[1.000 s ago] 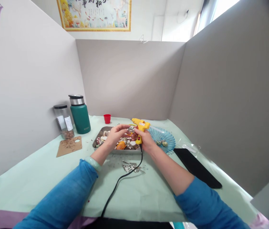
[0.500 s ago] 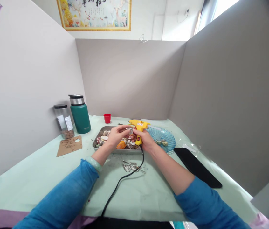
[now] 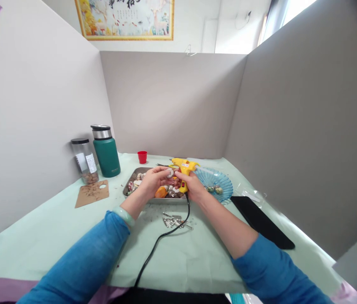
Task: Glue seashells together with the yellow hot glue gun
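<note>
My right hand (image 3: 194,185) is closed round a yellow glue gun (image 3: 185,166), whose nozzle points left and whose black cord (image 3: 161,237) runs down across the table. Between the fingertips of my left hand (image 3: 154,181) is a small, round whitish piece (image 3: 170,172), too small to name surely. Both hands are above a metal tray (image 3: 153,202) of shells and stones, with an orange piece (image 3: 161,192) among them. In front of the tray lies a pile of small metal clips (image 3: 175,221).
A blue fluted plate (image 3: 229,185) with small greenish pieces stands right of the tray, near a black flat slab (image 3: 262,221). To the left are a green bottle (image 3: 106,156), a clear jar (image 3: 85,162) and a brown board (image 3: 92,194). A red cup (image 3: 142,157) stands behind.
The piece in my left fingers has turned, so a rounder whitish face shows now. My left hand has shifted slightly left; the glue gun has hardly moved.
</note>
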The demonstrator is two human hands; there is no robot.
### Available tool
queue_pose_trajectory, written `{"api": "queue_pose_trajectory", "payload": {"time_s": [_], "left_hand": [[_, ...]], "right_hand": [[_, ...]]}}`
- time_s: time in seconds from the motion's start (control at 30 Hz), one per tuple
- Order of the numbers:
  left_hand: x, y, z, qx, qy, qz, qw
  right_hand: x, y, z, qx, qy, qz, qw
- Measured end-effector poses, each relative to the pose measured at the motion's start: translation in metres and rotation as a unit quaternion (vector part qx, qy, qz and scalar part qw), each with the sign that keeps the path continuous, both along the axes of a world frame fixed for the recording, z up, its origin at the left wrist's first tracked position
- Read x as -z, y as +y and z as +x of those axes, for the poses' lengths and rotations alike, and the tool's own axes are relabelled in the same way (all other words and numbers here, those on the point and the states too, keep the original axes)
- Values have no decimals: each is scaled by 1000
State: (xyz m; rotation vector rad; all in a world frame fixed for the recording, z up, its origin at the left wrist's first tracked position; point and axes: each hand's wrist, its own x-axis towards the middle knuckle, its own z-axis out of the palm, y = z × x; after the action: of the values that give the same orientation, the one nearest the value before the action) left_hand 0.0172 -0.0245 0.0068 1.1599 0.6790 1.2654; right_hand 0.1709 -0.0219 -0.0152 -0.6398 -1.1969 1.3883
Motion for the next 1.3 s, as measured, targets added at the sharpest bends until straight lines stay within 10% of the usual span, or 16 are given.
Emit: {"api": "queue_pose_trajectory", "payload": {"time_s": [1.3], "left_hand": [[3,0,0,-10,84,0,996]], "right_hand": [[-3,0,0,38,24,-27,999]]}}
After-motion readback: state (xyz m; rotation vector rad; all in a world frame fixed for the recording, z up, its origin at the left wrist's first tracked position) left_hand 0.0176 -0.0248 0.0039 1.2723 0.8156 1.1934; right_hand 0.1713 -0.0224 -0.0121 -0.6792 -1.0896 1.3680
